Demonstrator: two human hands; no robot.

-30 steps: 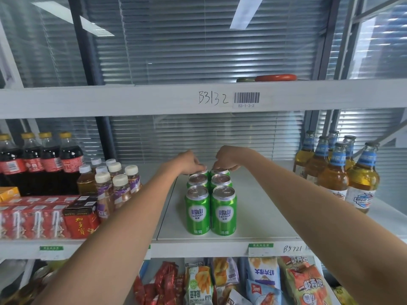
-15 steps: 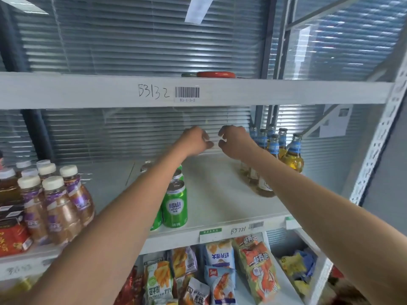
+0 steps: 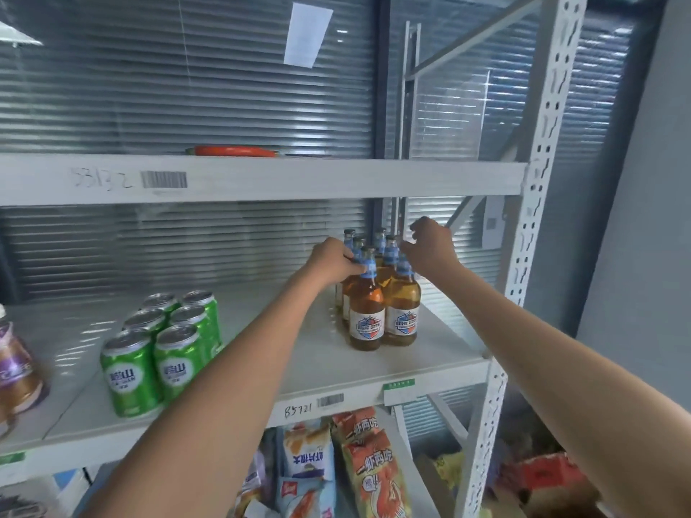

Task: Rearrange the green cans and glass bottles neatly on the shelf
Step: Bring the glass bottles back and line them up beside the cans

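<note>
Several green cans (image 3: 175, 362) stand in two tidy rows on the left part of the white shelf (image 3: 321, 362). To their right, several amber glass bottles (image 3: 403, 310) with blue neck labels stand in a tight cluster. My left hand (image 3: 332, 261) grips the neck of the front-left bottle (image 3: 367, 312). On the cluster's right side, my right hand (image 3: 432, 248) has curled fingers, and its thumb lies against the front-right bottle's neck. Whether it holds that neck is unclear.
A white shelf beam (image 3: 299, 179) runs close above the bottle tops, with a red object (image 3: 235, 150) on it. A perforated upright post (image 3: 538, 188) stands right of the bottles. A purple-labelled bottle (image 3: 15, 368) shows at the far left. Snack bags (image 3: 368, 465) fill the shelf below.
Both hands left the green cans and moved right to the glass bottles. My view turned right with them. The left hand now grips a bottle neck.
</note>
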